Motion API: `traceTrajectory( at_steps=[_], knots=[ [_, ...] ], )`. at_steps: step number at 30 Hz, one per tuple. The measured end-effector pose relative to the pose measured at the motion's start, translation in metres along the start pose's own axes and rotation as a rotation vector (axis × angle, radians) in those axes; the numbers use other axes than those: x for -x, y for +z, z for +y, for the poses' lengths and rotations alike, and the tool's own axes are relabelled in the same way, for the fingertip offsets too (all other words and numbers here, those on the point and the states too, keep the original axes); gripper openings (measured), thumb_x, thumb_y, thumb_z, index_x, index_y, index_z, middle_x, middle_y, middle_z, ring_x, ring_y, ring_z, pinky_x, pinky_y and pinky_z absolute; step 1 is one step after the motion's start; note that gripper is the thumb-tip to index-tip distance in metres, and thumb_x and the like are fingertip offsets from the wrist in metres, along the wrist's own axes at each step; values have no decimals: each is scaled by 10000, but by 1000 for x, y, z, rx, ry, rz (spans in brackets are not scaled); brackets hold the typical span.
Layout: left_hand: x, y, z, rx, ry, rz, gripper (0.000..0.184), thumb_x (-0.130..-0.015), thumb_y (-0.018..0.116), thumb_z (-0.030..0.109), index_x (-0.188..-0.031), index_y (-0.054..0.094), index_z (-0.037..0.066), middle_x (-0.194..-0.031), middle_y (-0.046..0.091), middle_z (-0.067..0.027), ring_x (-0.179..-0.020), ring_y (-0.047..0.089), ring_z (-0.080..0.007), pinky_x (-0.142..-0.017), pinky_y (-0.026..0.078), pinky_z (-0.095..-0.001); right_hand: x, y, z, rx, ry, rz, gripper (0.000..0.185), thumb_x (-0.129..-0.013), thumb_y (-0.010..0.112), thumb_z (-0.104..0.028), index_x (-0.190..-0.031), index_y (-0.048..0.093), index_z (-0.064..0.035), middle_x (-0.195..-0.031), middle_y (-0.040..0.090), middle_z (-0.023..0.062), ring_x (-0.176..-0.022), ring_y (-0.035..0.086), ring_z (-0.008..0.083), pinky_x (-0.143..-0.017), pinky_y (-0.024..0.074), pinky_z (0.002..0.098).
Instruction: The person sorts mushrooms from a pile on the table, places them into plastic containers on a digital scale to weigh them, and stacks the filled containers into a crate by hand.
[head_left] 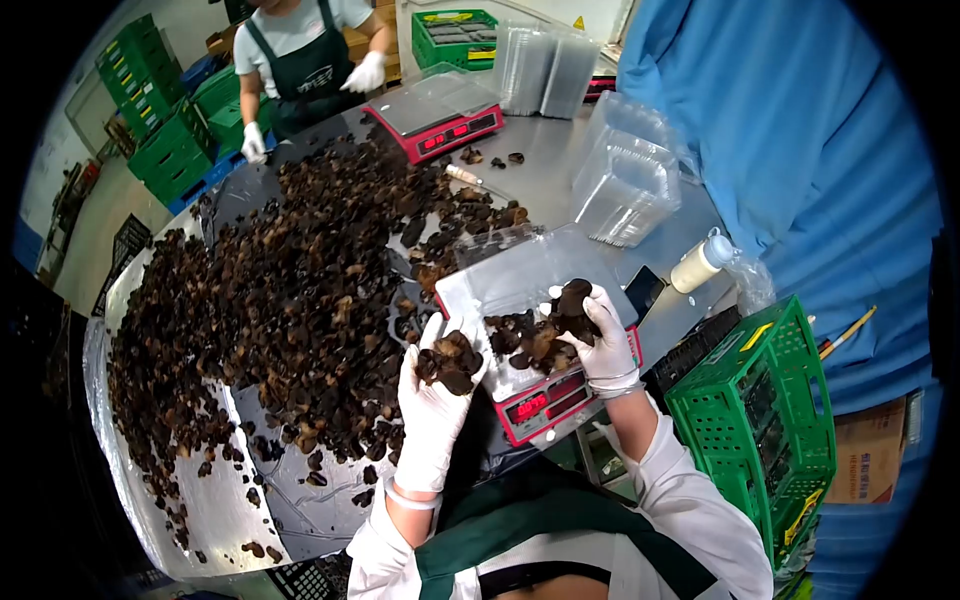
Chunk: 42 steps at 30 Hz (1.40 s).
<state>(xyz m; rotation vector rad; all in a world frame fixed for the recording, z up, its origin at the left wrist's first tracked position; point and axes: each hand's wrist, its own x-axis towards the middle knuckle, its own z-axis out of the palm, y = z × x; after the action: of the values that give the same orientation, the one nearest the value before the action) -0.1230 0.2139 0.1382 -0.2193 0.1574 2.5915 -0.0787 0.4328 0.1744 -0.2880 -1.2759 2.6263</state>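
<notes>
My left hand (432, 420), in a white glove, is closed around a small clump of dark brown wood ear mushrooms (452, 362) beside the near scale. My right hand (608, 350), gloved too, grips a darker wood ear piece (574, 300) above the scale's right side. More wood ears (525, 340) lie between my hands in a clear plastic tray, on the pan of the red-edged scale (580, 255). Red digits are lit on its display (540, 405), too small to read surely. Left of my hands spreads a large heap of wood ears (290, 300).
Across the table a co-worker (305, 70) in a dark apron and white gloves stands near a second scale (435, 110). Stacked clear trays (625, 185), a phone (645, 290) and a cream bottle (700, 262) sit to the right. Green crates (750, 430) flank my right side.
</notes>
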Motion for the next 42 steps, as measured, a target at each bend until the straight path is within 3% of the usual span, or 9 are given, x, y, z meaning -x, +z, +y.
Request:
traceTrajectory(
  at_steps=[6, 11, 15, 23, 29, 33, 36, 40, 42],
  knots=[
    [-29, 9, -42, -58, -56, 91, 546, -983, 374, 468, -1347, 459, 69, -1328, 521, -112, -1231, 472, -308, -1040, 346, -553, -21, -36, 0, 910, -393, -203, 205, -820, 638, -12, -1024, 637, -13, -1124, 621, 121, -1121, 549, 235, -986, 404, 343],
    [-38, -2, -64, -26, -7, 106, 503, -985, 396, 439, -1286, 496, 48, -1277, 549, -135, -1181, 515, -310, -1023, 378, -536, -14, -36, -4, 1145, -622, -299, 249, -719, 742, -75, -954, 667, -48, -1119, 625, 113, -1172, 521, 312, -997, 394, 410],
    [-38, 6, -83, -216, 116, 111, 495, -1003, 367, 407, -1301, 481, 28, -1237, 557, -141, -1145, 525, -259, -1000, 406, -424, -3, -21, 5, 1429, -730, -387, 388, -690, 792, -278, -1013, 659, -109, -983, 599, 71, -951, 552, 285, -846, 438, 399],
    [-41, 12, -87, -928, 254, 92, 593, -1003, 326, 484, -1308, 485, 1, -1370, 480, -145, -1267, 437, -234, -1124, 233, -381, -13, -63, -48, 1088, -352, -169, 163, -842, 628, -67, -989, 653, -1, -890, 625, 91, -743, 611, 170, -680, 486, 274],
    [-13, 28, -54, -1264, 698, 190, 459, -1015, 392, 382, -1172, 586, -3, -1152, 613, -112, -1123, 542, -191, -1000, 384, -339, -12, -65, -61, 875, -305, -82, 174, -861, 595, -22, -1022, 647, 22, -937, 632, 75, -808, 635, 138, -744, 500, 261],
    [17, 39, -56, -905, 277, 133, 459, -977, 467, 408, -1303, 496, 86, -1250, 531, -98, -997, 564, -182, -832, 477, -344, -3, -15, -49, 1016, -349, -413, 284, -834, 667, -90, -1107, 634, -17, -974, 634, 93, -853, 639, 177, -768, 505, 285],
    [34, 19, -50, -590, -44, 70, 509, -961, 531, 322, -1373, 423, 43, -1223, 541, -107, -833, 557, -134, -625, 476, -194, -13, 4, -15, 1057, -485, -632, 405, -832, 678, -240, -1188, 602, -65, -1027, 625, 129, -912, 625, 280, -831, 500, 367],
    [82, -3, -12, -736, 211, 287, 283, -929, 544, 103, -1193, 554, 3, -992, 651, -73, -723, 540, -72, -498, 392, -140, -36, -18, 1, 1773, -621, -414, 568, -763, 682, -408, -1239, 567, -122, -1271, 525, 124, -1196, 461, 320, -1003, 368, 432],
    [112, -23, 17, -782, 402, 441, 262, -910, 588, 128, -1154, 595, 35, -960, 661, -42, -714, 536, -54, -483, 370, -145, -37, -29, 5, 1708, -482, -699, 716, -693, 714, -499, -1293, 532, -153, -1328, 484, 122, -1231, 424, 354, -1029, 330, 492]
  ],
)
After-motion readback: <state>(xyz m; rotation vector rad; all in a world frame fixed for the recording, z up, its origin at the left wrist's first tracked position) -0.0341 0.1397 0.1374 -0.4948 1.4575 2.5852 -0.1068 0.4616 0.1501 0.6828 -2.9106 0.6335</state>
